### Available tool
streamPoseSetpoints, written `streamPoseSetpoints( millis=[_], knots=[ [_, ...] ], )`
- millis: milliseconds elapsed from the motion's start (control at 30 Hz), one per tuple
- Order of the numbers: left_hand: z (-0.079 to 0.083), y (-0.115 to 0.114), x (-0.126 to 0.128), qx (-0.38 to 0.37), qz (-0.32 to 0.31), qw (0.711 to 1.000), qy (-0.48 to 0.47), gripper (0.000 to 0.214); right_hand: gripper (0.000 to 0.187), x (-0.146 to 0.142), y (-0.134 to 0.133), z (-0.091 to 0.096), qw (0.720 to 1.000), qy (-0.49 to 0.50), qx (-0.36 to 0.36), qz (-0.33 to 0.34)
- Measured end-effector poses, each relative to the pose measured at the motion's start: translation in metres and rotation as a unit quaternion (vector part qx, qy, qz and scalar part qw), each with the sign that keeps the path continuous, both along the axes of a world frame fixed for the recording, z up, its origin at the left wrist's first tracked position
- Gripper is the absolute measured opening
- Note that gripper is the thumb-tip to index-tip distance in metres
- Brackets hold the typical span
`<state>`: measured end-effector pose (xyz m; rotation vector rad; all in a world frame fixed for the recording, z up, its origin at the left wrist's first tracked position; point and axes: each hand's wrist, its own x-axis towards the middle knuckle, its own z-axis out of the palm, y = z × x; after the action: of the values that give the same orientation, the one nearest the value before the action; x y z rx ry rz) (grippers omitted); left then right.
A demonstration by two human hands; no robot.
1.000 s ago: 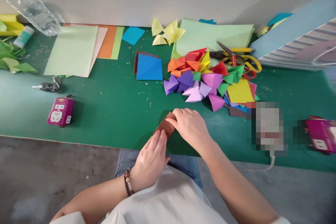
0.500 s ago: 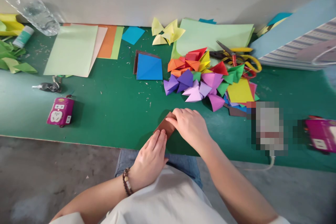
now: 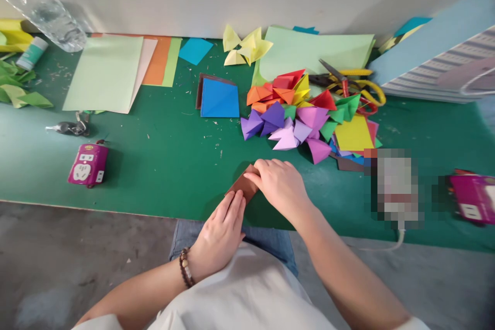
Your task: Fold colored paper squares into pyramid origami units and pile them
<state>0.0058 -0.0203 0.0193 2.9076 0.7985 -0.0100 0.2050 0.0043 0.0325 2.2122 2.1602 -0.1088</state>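
Note:
A small piece of folded brown paper [image 3: 243,184] lies slanted on the green table near its front edge. My left hand [image 3: 221,227] rests on the paper's lower part, its fingers stretched out flat and close together. At the upper right corner, my right hand [image 3: 279,185] is closed, thumb and fingers pinching the paper. That corner is partly hidden under the fingers. Beyond the hands sits a stack of blue square paper [image 3: 220,98] with brown sheets under it. To its right is a pile of folded paper pieces [image 3: 286,113] in several colours.
Scissors [image 3: 344,82] lie behind the pile, beside a light blue box [image 3: 433,51]. Purple power sockets [image 3: 88,164] stand left and far right. Keys [image 3: 71,127], pale green sheets [image 3: 104,72], a glue stick [image 3: 33,54] and a plastic bottle [image 3: 46,10] are on the left.
Almost nothing differs. Both hands keep their places on the brown paper, and the view has shifted very slightly.

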Motion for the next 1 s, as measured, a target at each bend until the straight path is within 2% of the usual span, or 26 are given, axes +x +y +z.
streamPoseSetpoints(
  millis=[367, 1000],
  knots=[
    [0.000, 0.002, 0.000, 0.001, -0.008, 1.000, -0.003, 0.068, 0.028, 0.002, 0.000, -0.005, 1.000, 0.007, 0.012, 0.014],
    [0.011, 0.009, 0.002, -0.018, -0.013, 0.999, 0.032, 0.062, 0.026, 0.001, 0.000, -0.005, 1.000, 0.005, 0.005, 0.010]
  ],
)
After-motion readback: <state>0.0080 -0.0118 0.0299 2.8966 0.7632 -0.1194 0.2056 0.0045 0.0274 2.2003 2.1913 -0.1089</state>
